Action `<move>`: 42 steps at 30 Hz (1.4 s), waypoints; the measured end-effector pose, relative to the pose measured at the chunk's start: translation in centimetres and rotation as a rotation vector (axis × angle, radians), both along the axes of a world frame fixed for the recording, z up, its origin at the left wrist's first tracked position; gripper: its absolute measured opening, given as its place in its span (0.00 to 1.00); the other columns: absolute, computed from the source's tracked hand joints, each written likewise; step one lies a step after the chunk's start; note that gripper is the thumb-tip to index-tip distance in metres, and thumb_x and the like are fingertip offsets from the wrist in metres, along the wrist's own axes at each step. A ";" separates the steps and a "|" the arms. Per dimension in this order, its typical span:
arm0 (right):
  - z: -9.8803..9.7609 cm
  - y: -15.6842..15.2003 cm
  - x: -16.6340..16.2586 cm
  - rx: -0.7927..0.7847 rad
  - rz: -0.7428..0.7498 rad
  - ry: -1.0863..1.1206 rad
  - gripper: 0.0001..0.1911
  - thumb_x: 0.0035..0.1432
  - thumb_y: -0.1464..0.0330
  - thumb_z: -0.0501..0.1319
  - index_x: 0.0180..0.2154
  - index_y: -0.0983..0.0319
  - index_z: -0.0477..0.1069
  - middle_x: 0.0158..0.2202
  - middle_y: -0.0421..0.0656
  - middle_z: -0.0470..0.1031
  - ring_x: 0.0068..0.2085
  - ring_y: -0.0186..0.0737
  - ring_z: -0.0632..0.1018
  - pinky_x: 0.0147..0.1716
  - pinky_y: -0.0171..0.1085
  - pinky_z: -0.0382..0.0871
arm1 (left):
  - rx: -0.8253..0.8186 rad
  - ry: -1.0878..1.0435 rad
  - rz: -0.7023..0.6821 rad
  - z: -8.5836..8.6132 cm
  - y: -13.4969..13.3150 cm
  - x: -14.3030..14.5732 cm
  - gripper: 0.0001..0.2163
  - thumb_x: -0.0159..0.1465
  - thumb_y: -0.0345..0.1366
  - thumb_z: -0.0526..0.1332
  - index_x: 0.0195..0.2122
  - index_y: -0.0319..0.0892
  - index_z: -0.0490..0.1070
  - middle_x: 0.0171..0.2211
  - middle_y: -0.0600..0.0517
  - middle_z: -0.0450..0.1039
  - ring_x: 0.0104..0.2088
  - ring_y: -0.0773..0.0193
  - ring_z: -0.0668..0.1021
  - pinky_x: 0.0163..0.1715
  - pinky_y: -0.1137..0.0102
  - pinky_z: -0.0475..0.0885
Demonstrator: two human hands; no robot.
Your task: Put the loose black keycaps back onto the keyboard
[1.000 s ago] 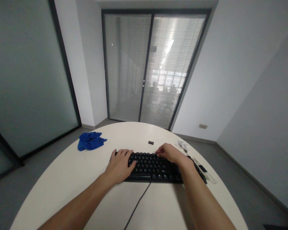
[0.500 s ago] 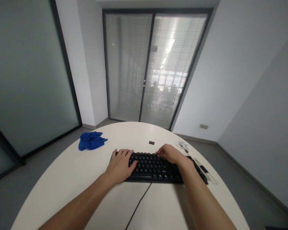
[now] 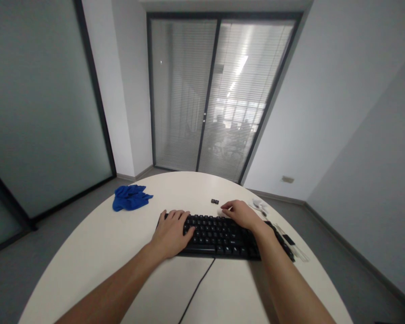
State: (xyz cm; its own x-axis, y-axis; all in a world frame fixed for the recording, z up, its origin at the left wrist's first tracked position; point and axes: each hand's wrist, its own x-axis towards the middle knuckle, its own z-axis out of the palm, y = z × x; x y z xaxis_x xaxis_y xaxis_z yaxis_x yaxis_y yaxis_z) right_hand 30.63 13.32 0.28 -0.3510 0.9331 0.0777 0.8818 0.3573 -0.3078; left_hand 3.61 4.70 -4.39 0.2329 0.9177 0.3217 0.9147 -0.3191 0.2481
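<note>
A black keyboard [image 3: 207, 236] with its keys facing up lies across the round table in front of me. My left hand [image 3: 172, 231] holds its left end, fingertips at the far edge and thumb over the keys. Just above the far edge, right of the middle, my right hand [image 3: 239, 213] has its thumb and forefinger brought together. Whatever may be between those fingertips is too small to make out. Two small dark keycap-like pieces [image 3: 215, 201] lie beyond the keyboard, left of my right fingertips. My right hand and forearm hide part of the keyboard's right side.
A crumpled blue cloth [image 3: 131, 198] lies at the far left of the white table [image 3: 97, 252]. Along the right edge are a white item [image 3: 259, 206] and a thin wire tool with a dark handle [image 3: 288, 239]. A cable [image 3: 197, 288] runs from the keyboard towards me.
My right hand has lifted slightly from the keys and moved a little away, past the keyboard's far edge. My left hand keeps its place on the keyboard. The view has shifted slightly.
</note>
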 end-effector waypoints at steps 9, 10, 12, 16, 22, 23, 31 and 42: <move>-0.9 2.5 -3.4 0.121 -0.050 -0.183 0.22 0.60 0.71 0.60 0.57 0.64 0.72 0.59 0.53 0.72 0.58 0.49 0.72 0.57 0.39 0.64 | -0.005 -0.008 -0.001 0.1 -0.1 -0.1 0.22 0.69 0.48 0.52 0.60 0.45 0.66 0.58 0.44 0.71 0.58 0.46 0.70 0.63 0.44 0.52; -0.9 2.9 -3.7 0.122 -0.048 -0.199 0.23 0.60 0.71 0.60 0.57 0.65 0.72 0.59 0.53 0.71 0.59 0.50 0.72 0.57 0.39 0.64 | -0.006 -0.010 -0.001 0.1 -0.1 -0.1 0.22 0.69 0.48 0.52 0.60 0.45 0.66 0.58 0.44 0.71 0.58 0.46 0.70 0.63 0.44 0.52; -0.8 3.5 -4.2 0.121 -0.037 -0.231 0.22 0.60 0.72 0.60 0.56 0.66 0.73 0.59 0.54 0.71 0.59 0.51 0.71 0.57 0.40 0.64 | -0.012 -0.012 -0.002 0.1 0.0 -0.1 0.22 0.69 0.48 0.52 0.60 0.45 0.66 0.58 0.44 0.71 0.58 0.47 0.70 0.63 0.44 0.52; -0.9 4.0 -5.2 0.125 0.005 -0.279 0.18 0.61 0.71 0.60 0.52 0.67 0.77 0.56 0.55 0.75 0.60 0.52 0.69 0.59 0.41 0.62 | -0.010 -0.010 -0.002 0.0 0.1 -0.1 0.22 0.69 0.49 0.52 0.59 0.45 0.67 0.58 0.44 0.71 0.58 0.47 0.70 0.63 0.44 0.52; -1.1 3.9 -6.3 0.119 0.029 -0.291 0.15 0.60 0.75 0.58 0.45 0.68 0.80 0.47 0.58 0.80 0.60 0.54 0.70 0.58 0.42 0.62 | 0.003 -0.016 -0.008 -0.1 0.1 -0.1 0.21 0.69 0.48 0.53 0.59 0.45 0.67 0.57 0.44 0.71 0.58 0.47 0.70 0.63 0.43 0.53; -1.2 3.9 -6.5 0.117 0.032 -0.282 0.15 0.60 0.75 0.58 0.45 0.68 0.81 0.47 0.58 0.80 0.60 0.53 0.70 0.58 0.42 0.62 | 0.002 -0.017 -0.010 -0.1 0.1 -0.1 0.21 0.69 0.48 0.53 0.59 0.45 0.67 0.57 0.44 0.72 0.58 0.47 0.70 0.63 0.43 0.53; -0.4 3.1 -4.7 0.095 0.020 -0.108 0.18 0.66 0.70 0.56 0.55 0.62 0.75 0.52 0.49 0.79 0.52 0.43 0.78 0.53 0.36 0.67 | -0.006 -0.017 -0.006 0.2 -0.1 0.0 0.21 0.69 0.48 0.53 0.59 0.45 0.67 0.58 0.44 0.72 0.57 0.47 0.70 0.62 0.45 0.54; 1.0 -0.7 1.4 -0.096 0.065 -0.049 0.16 0.60 0.70 0.60 0.48 0.62 0.80 0.45 0.48 0.83 0.46 0.46 0.81 0.48 0.39 0.71 | 0.002 -0.013 -0.013 0.1 0.0 -0.2 0.21 0.69 0.48 0.53 0.58 0.44 0.67 0.57 0.44 0.72 0.58 0.47 0.71 0.62 0.45 0.54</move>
